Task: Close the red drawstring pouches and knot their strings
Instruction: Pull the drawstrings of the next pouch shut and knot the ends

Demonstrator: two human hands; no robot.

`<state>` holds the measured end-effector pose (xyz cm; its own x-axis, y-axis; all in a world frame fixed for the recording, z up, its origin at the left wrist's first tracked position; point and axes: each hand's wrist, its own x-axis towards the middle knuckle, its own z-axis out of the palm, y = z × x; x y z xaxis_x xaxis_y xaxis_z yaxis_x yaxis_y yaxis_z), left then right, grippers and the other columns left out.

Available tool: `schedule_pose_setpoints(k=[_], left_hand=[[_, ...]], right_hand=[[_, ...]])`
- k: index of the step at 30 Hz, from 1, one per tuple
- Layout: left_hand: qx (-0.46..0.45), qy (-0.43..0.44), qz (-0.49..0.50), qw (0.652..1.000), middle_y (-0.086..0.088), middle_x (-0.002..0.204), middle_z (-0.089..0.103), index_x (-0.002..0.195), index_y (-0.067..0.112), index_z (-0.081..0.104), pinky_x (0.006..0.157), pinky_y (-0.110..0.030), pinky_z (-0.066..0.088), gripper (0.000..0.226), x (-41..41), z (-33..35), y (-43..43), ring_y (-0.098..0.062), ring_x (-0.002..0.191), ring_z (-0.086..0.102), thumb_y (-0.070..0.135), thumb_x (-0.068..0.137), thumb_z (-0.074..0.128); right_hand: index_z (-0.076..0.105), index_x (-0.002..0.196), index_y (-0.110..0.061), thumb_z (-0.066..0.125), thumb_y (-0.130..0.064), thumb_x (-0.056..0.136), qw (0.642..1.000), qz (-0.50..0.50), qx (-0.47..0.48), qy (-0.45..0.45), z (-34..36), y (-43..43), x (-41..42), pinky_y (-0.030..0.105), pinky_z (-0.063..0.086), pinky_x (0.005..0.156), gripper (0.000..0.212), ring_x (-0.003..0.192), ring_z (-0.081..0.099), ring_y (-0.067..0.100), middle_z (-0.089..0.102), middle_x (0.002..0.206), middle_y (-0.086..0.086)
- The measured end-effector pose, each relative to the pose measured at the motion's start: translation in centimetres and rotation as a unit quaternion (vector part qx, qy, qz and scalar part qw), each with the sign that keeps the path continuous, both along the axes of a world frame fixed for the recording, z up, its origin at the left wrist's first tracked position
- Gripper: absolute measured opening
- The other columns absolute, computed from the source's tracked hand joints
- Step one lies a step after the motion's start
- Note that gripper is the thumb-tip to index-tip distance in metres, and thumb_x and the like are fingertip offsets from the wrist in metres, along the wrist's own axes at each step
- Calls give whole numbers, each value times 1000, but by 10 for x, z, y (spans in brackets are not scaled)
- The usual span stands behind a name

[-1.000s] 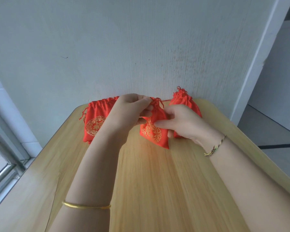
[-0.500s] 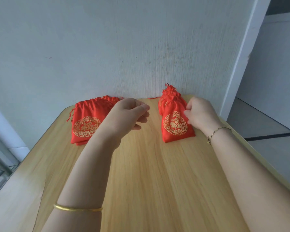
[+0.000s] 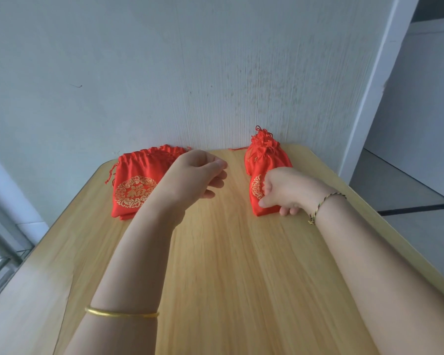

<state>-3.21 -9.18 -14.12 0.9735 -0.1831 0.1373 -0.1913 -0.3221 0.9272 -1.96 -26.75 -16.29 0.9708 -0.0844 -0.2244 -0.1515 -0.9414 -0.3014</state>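
Two piles of red pouches sit along the far edge of the wooden table (image 3: 228,265), against the wall (image 3: 164,73). Left pile (image 3: 135,187), mouths loosely gathered, near the far left corner; right pile (image 3: 263,160), tops cinched and strings bunched, near the far right corner. Left hand (image 3: 196,179) hangs above the table between the piles, fingers loosely curled, holding nothing, partly covering the left pile's right side. Right hand (image 3: 285,192) rests on the front pouch of the right pile, fingers touching the fabric; firm grip or not, can't tell.
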Motion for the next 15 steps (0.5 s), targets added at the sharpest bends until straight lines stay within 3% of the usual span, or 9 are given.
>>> schedule_pose_setpoints(k=[3, 7, 11, 13, 15], left_hand=[[3, 3, 0, 1000, -2, 88, 67, 101, 8, 64, 65, -23, 49, 17, 1, -2, 1, -11, 77, 62, 19, 94, 53], [18, 7, 11, 1000, -1, 86, 65, 99, 7, 64, 64, -21, 49, 16, 3, -5, 3, -9, 74, 61, 17, 94, 52], [117, -22, 70, 990, -10, 77, 58, 85, 10, 59, 60, -29, 45, 11, 14, -16, 15, -21, 67, 52, 11, 91, 51], [211, -32, 111, 971, -14, 84, 57, 81, 14, 54, 73, -31, 41, 9, 23, -24, 25, -23, 78, 51, 10, 88, 49], [319, -10, 159, 934, -18, 114, 56, 91, 12, 59, 92, -40, 36, 11, 30, -30, 33, -33, 111, 45, 16, 89, 50]], right_hand=[[58, 93, -7, 62, -25, 85, 999, -23, -24, -29, -4, -6, 4, 32, 52, 65, 20, 52, 54, 21, 57, 62, 7], [51, 77, -13, 63, -24, 85, 997, -33, -45, -44, -5, -5, 6, 27, 44, 59, 18, 52, 48, 19, 51, 64, 3], [51, 67, -12, 59, -22, 84, 994, -10, -41, -97, -3, 5, 5, 27, 47, 57, 21, 44, 51, 20, 56, 55, 3], [58, 73, -9, 57, -22, 85, 990, 19, -30, -136, -3, 14, 3, 30, 50, 58, 18, 43, 50, 19, 60, 57, 5], [57, 82, -8, 56, -24, 87, 986, 49, -7, -159, -2, 23, -1, 32, 50, 60, 17, 48, 48, 18, 62, 66, 7]])
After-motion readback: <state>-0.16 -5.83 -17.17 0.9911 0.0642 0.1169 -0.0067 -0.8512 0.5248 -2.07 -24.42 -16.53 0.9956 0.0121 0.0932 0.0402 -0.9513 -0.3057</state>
